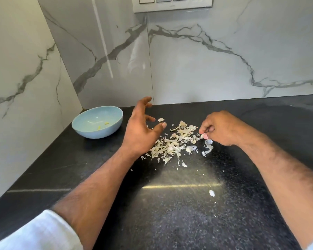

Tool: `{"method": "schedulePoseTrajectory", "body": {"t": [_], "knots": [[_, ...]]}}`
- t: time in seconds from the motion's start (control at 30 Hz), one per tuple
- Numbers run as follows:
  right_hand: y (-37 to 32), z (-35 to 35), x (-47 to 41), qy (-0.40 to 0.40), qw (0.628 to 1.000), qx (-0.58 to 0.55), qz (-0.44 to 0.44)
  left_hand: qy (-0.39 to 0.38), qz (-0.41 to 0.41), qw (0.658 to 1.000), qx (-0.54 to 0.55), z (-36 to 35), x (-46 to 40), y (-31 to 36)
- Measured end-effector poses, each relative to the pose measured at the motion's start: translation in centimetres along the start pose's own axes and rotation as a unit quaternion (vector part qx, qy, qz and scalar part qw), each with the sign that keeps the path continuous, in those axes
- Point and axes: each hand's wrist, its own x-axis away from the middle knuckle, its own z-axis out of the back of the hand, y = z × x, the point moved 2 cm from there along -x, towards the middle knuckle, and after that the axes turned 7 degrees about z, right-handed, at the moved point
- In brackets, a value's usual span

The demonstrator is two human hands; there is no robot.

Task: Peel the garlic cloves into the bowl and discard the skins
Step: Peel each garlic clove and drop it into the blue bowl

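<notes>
A pale blue bowl (97, 121) stands at the back left of the black counter, with a few small yellowish garlic bits inside. A heap of dry white garlic skins (171, 143) lies in the middle of the counter. My left hand (142, 127) hovers between the bowl and the heap, fingers spread and holding nothing. My right hand (219, 128) sits at the right edge of the heap, its fingers curled and pinching a small garlic clove (204, 136). A curled strip of skin (208, 147) lies just below that hand.
The black speckled counter (170, 204) runs to marble walls at the back and left. A stray skin flake (211, 193) lies nearer to me. A switch panel (171, 3) is mounted high on the back wall.
</notes>
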Motion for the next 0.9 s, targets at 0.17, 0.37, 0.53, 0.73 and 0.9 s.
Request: {"method": "schedulePoseTrajectory", "body": {"t": [0.17,0.37,0.53,0.73,0.9], "knots": [[-0.3,0.1,0.6,0.017,1.000,0.001,-0.007,-0.017,-0.030,0.999,-0.014,0.5,0.7,0.1],[-0.7,1.4,1.1,0.169,0.948,-0.268,-0.011,0.010,0.002,0.999,0.032,1.8,0.8,-0.4],[-3.1,-0.1,1.2,0.094,0.894,-0.439,0.020,-0.036,0.067,0.995,0.067,1.1,1.1,-0.3],[-5.5,-1.4,0.8,0.081,0.830,-0.551,0.030,-0.119,0.077,0.977,0.157,-0.4,1.9,1.3],[-6.1,-2.1,0.5,0.104,0.835,-0.540,0.024,-0.130,0.046,0.981,0.137,-0.9,2.0,1.7]]}}
